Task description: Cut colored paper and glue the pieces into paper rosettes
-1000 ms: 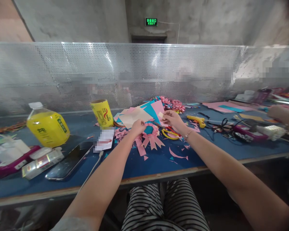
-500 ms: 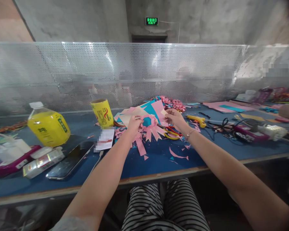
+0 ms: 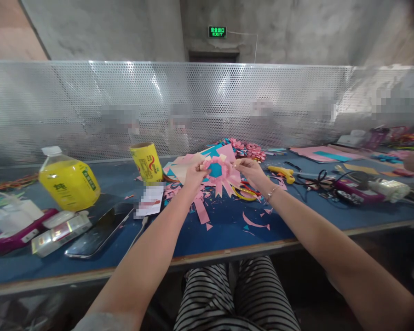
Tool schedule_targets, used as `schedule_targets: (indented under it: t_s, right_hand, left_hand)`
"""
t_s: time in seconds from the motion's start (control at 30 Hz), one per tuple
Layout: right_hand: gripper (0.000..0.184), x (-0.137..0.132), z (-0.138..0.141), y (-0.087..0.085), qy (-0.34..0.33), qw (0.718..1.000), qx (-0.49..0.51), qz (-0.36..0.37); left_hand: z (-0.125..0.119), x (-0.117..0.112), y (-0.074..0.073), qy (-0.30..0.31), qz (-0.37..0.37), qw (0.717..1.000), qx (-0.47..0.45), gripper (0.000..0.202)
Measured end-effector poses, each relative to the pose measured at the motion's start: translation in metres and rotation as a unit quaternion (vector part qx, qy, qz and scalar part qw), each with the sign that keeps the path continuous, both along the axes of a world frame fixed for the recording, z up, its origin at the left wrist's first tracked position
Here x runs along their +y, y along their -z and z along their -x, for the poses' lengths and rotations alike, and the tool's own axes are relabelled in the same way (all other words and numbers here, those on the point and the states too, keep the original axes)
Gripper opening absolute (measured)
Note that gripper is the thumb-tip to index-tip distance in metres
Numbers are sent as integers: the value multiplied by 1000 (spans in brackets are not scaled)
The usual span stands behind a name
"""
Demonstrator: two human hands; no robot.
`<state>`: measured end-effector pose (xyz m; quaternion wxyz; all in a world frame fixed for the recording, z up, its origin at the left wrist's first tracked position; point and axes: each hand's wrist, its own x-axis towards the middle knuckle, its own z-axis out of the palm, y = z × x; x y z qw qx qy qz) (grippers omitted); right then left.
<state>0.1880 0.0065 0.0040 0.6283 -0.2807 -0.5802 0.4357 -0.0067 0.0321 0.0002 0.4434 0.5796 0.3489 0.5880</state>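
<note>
A pink paper rosette [image 3: 227, 173] with a blue middle and notched paper tails is held up over the table. My left hand [image 3: 197, 174] pinches its left edge between thumb and fingers. At the right edge, the fingertips of my right hand [image 3: 248, 170] are closed on the rosette's rim. A small cream paper piece [image 3: 223, 157] shows at the top of the rosette. Behind lie sheets of coloured paper [image 3: 184, 164], and below are pink paper scraps [image 3: 202, 210]. Yellow-handled scissors [image 3: 247, 195] lie partly hidden beneath the rosette and my right hand.
A yellow glue gun [image 3: 282, 173] and black cables lie to the right. Finished-looking pink and blue rosettes [image 3: 253, 151] are heaped behind. On the left stand a yellow tape roll [image 3: 146, 163] and a bottle [image 3: 69, 179], with a phone [image 3: 98, 232] nearby. A perforated metal screen [image 3: 207, 101] runs behind.
My right hand has brought the cream paper piece from beside the rosette to its top and now grips the right rim. The rosette is tilted more upright and sits slightly further right.
</note>
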Motion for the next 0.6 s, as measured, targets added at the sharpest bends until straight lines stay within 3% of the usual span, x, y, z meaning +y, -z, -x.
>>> schedule_targets:
  t_s: [0.1, 0.3, 0.43, 0.6]
  right_hand:
    - [19, -2, 0, 1, -23, 1000, -17, 4]
    - [15, -2, 4, 5, -66, 994, -87, 0]
    - [17, -1, 6, 6, -48, 994, -98, 15]
    - [17, 2, 4, 6, -16, 994, -106, -13]
  left_hand:
    - [-2, -3, -1, -12, 8, 1000, 0, 35]
    - [-10, -13, -2, 4, 30, 999, -32, 34]
    - [-14, -19, -5, 15, 52, 997, -48, 33]
    - [-13, -24, -13, 15, 109, 992, -64, 47]
